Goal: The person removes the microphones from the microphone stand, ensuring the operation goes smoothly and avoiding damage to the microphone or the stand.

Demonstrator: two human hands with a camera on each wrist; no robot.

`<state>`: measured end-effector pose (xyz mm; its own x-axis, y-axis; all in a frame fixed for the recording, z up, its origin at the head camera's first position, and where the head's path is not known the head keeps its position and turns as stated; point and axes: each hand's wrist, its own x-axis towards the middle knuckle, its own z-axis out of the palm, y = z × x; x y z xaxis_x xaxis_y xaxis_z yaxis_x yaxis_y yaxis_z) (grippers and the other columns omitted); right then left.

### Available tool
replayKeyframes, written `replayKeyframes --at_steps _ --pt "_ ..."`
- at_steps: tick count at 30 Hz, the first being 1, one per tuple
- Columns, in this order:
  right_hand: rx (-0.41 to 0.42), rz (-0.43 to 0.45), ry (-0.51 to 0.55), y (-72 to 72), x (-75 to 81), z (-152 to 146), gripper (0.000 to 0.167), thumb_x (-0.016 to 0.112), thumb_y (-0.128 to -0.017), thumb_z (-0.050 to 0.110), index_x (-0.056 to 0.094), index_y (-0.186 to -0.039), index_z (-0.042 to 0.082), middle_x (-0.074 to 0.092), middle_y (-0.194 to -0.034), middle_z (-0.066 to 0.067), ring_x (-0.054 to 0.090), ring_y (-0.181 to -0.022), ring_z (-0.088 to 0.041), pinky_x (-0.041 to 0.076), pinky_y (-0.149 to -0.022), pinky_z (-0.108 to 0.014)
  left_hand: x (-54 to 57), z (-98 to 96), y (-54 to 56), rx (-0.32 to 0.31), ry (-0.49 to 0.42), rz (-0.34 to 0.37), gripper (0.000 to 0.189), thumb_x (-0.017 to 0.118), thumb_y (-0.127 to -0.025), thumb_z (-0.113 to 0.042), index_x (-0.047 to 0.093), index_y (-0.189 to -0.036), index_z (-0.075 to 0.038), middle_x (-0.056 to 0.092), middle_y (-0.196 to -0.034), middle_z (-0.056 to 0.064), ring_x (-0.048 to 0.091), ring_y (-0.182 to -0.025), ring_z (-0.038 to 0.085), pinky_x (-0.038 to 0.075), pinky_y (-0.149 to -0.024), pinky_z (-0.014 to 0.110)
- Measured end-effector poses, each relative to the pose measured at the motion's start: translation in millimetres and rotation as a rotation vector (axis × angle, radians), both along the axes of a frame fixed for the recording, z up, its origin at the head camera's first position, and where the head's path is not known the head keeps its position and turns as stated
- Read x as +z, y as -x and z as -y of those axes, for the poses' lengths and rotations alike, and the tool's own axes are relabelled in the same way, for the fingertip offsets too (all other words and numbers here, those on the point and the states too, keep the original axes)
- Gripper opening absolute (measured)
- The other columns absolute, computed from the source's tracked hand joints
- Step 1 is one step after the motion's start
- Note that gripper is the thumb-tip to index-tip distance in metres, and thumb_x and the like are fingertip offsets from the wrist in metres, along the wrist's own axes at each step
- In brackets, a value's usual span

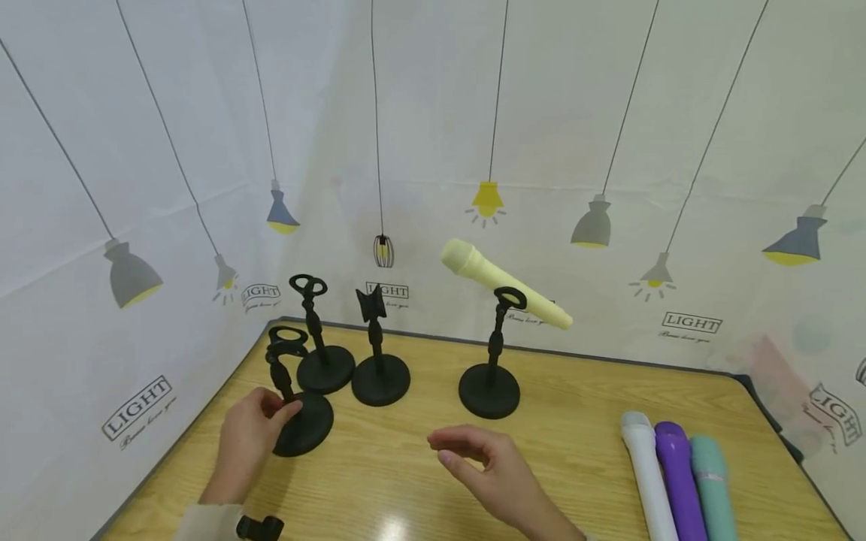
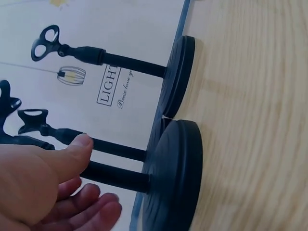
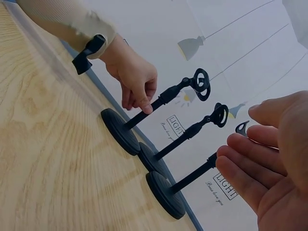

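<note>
My left hand (image 1: 250,428) pinches the pole of a black microphone stand (image 1: 307,430) at the table's left side, thumb and fingers about it just above the round base. In the left wrist view, the thumb (image 2: 77,149) lies across the pole. My right hand (image 1: 497,477) is held above the middle of the table with gently bent fingers, holding nothing. Behind the gripped stand are two more black stands, one with a ring clip (image 1: 325,370) and one with its clip turned sideways (image 1: 380,379). A pale yellow microphone (image 1: 467,259) rests tilted in the clip of another stand (image 1: 490,391).
White (image 1: 648,473), purple (image 1: 679,481) and teal (image 1: 713,485) microphones lie side by side at the table's right. A white backdrop (image 1: 433,113) printed with lamps rises behind the wooden table (image 1: 399,473) and along its sides.
</note>
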<state>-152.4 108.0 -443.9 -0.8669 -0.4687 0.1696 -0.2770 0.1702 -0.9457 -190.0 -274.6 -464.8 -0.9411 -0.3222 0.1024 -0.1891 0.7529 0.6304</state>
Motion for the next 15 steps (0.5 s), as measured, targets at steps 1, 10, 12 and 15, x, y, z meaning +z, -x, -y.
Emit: replayKeyframes --at_steps 1,10,12,15 --pt "-0.009 -0.005 -0.004 0.1 0.4 -2 0.028 0.07 -0.107 0.025 0.075 -0.13 0.009 0.078 -0.129 -0.011 0.075 -0.116 -0.012 0.056 -0.1 -0.02 1.3 -1.8 -1.5 -0.021 0.018 0.017 0.032 0.08 -0.1 -0.031 0.069 -0.099 -0.001 0.072 -0.088 0.014 0.063 -0.075 0.026 0.049 -0.061 0.035" --pt "-0.097 -0.006 -0.018 2.1 2.6 -19 0.025 0.071 -0.107 0.024 0.075 -0.128 0.012 0.079 -0.127 -0.009 0.075 -0.116 -0.009 0.056 -0.099 -0.018 -0.9 -44.7 -1.8 -0.363 -0.046 0.084 0.013 0.075 -0.103 -0.025 0.073 -0.096 -0.015 0.07 -0.088 -0.003 0.059 -0.08 0.013 0.05 -0.071 0.029" --pt "-0.114 -0.028 -0.005 3.6 2.1 -23 0.024 0.07 -0.107 0.022 0.075 -0.128 0.011 0.079 -0.127 -0.009 0.075 -0.115 -0.01 0.057 -0.098 -0.019 -3.6 -56.7 2.2 -0.43 -0.096 0.085 0.007 0.076 -0.103 -0.022 0.075 -0.1 -0.015 0.073 -0.093 -0.005 0.062 -0.085 0.012 0.053 -0.076 0.028" --pt "-0.139 -0.066 0.024 6.1 2.3 -30 0.024 0.07 -0.106 0.017 0.075 -0.128 0.008 0.079 -0.127 -0.013 0.075 -0.114 -0.008 0.058 -0.097 -0.019 -7.1 -74.5 9.6 -0.5 -0.162 0.076 0.009 0.075 -0.103 -0.021 0.076 -0.108 -0.014 0.077 -0.102 -0.005 0.067 -0.093 0.011 0.057 -0.083 0.029"
